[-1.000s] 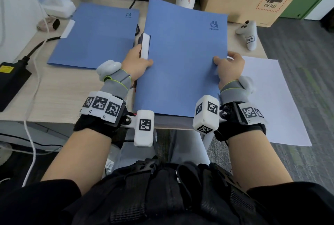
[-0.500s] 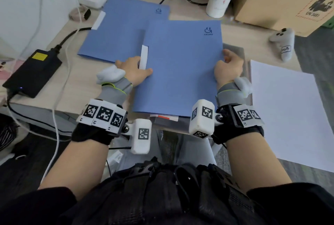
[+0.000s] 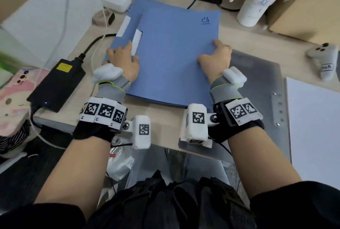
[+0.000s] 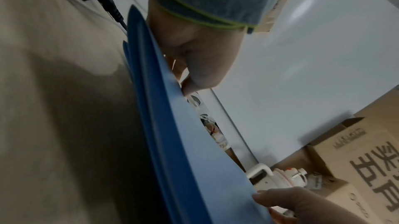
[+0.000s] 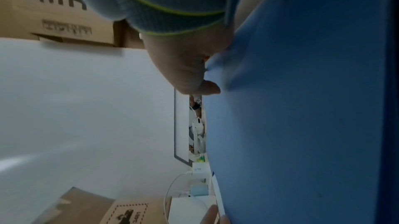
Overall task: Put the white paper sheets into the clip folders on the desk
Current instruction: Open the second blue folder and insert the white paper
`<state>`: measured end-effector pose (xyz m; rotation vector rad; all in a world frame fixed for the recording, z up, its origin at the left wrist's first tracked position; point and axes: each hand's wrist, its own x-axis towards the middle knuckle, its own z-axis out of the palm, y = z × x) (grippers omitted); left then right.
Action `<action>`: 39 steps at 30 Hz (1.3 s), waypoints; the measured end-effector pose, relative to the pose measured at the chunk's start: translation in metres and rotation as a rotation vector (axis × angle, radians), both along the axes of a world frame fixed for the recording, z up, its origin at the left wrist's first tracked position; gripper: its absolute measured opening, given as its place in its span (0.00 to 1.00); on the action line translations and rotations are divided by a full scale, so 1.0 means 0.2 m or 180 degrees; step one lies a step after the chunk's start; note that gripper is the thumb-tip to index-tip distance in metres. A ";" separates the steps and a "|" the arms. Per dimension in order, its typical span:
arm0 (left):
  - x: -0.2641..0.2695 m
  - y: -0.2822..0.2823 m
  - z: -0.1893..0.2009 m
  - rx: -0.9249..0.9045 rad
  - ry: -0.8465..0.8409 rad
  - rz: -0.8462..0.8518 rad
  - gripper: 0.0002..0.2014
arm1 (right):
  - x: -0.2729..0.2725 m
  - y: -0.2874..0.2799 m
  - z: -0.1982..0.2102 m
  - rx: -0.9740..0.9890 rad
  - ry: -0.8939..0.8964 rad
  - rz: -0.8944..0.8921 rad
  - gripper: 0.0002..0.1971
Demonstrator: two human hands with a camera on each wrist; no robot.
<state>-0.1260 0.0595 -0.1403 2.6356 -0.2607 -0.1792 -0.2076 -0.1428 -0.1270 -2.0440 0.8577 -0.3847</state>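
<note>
On the left, a black power brick lies near the desk edge. The left hand grips the left edge of the top blue folder, thumb on the cover, fingers curled under. This folder lies over a second blue folder, which shows only along its left side. The right hand grips the top folder's right edge the same way. Right of it lies a grey folder, then a white paper sheet reaching past the desk's front edge.
</note>
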 end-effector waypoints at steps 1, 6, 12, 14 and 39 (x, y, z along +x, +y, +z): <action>0.04 0.01 0.00 0.0018 -0.0019 0.0008 0.24 | 0.04 0.02 0.01 -0.0018 0.0030 0.0046 0.23; 0.19 0.05 0.02 0.0177 0.0014 0.0031 0.23 | 0.22 0.11 0.00 0.0002 0.0254 0.0157 0.14; 0.31 0.05 0.06 0.0103 0.0174 0.0014 0.22 | 0.38 0.14 -0.05 -0.0072 0.0615 0.0173 0.21; 0.32 0.04 0.07 0.0122 0.0200 0.0000 0.21 | 0.41 0.13 -0.06 -0.0191 0.0804 0.0219 0.25; 0.30 -0.07 0.06 0.0279 0.0145 -0.0562 0.29 | 0.40 0.14 -0.09 -0.0554 0.1239 0.0717 0.22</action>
